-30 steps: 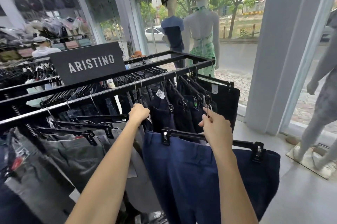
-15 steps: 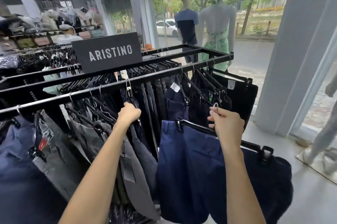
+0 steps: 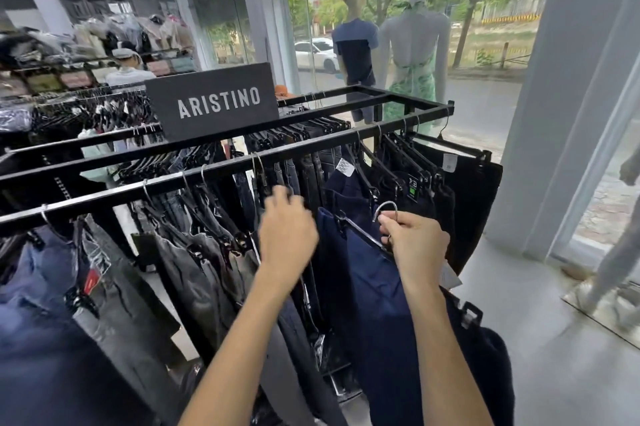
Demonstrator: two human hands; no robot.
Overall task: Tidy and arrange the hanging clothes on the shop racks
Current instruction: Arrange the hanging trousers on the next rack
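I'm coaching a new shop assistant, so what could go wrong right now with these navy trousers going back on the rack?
One: the hanger hook is off the front rail, pinched only by the right hand; the navy trousers could slip or drop.
Two: the left hand reaches among tightly packed hangers, so the hook may snag a neighbour or miss the gap.

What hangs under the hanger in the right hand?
Navy trousers hang from the hanger in the right hand. The forearm covers part of their waistband; their lower ends are out of view.
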